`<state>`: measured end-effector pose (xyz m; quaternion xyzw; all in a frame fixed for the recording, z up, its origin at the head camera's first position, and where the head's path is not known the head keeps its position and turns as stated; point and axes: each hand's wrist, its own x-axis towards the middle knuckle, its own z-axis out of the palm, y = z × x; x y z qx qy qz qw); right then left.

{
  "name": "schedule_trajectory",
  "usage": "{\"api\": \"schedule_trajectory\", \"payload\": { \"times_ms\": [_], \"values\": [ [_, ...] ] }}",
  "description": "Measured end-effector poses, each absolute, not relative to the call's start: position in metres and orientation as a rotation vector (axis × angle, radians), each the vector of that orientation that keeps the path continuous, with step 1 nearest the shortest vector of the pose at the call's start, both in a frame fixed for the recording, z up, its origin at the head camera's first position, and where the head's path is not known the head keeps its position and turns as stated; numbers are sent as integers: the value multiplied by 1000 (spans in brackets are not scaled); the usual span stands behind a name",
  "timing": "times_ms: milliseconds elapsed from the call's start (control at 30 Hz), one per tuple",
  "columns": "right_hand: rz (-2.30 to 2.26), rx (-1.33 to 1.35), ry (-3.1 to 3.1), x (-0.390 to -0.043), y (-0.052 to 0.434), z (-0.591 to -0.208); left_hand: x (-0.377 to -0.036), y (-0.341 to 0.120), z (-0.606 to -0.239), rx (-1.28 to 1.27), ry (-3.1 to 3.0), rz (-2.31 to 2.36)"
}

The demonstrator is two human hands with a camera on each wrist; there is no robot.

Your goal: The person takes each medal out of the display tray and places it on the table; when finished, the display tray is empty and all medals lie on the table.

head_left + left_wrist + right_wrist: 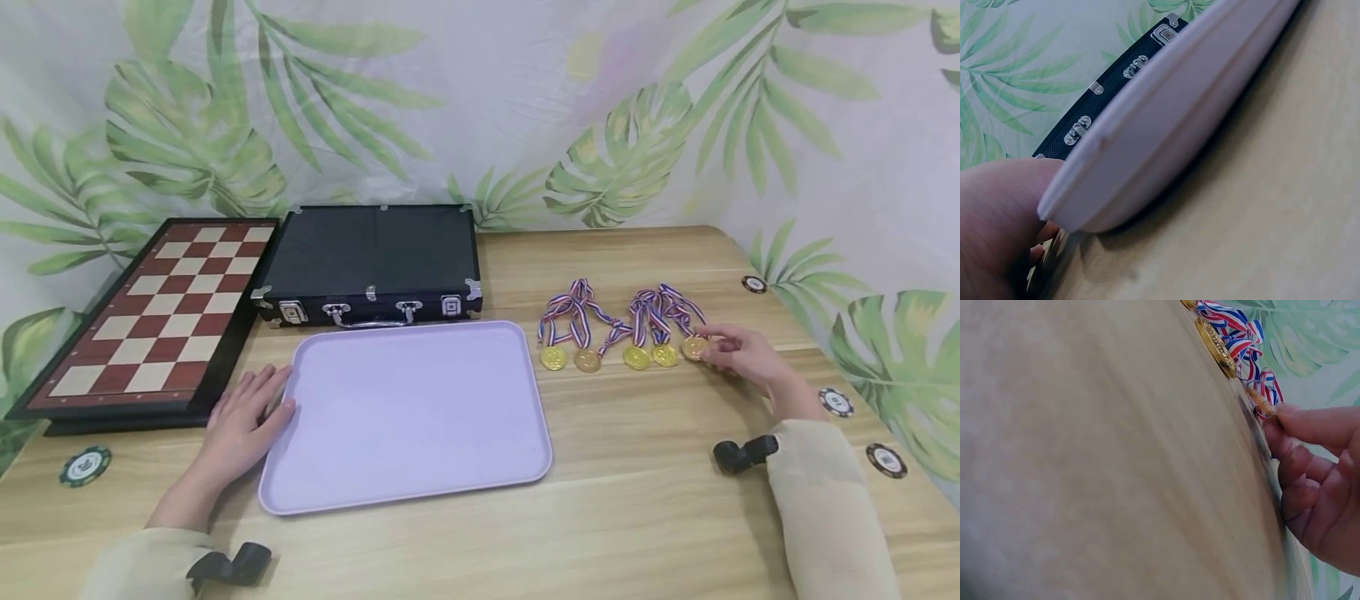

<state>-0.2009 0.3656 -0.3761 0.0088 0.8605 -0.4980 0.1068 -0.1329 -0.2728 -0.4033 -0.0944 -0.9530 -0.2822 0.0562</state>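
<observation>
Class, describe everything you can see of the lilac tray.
The tray is a pale lilac rectangle with rounded corners and a low raised rim, seemingly smooth plastic. It lies flat and empty on the wooden table, just in front of the black case, with the medals to its right. The left hand rests against its left edge; the left wrist view shows a thumb at the rim.

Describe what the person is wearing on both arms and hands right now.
Both hands are bare: no gloves, rings or markings show on the left hand or the right hand. Each forearm is covered by a pale cream long sleeve, the left sleeve and the right sleeve. A small black camera mount sits at each wrist, the left mount and the right mount.
</observation>
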Motion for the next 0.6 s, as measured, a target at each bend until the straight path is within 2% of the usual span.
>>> {"api": "schedule_trajectory", "payload": {
  "times_ms": [600],
  "values": [
    [-1134,-125,2708,-203,361,-378,-134,-273,-403,-270,-2911,-842]
  ]
}}
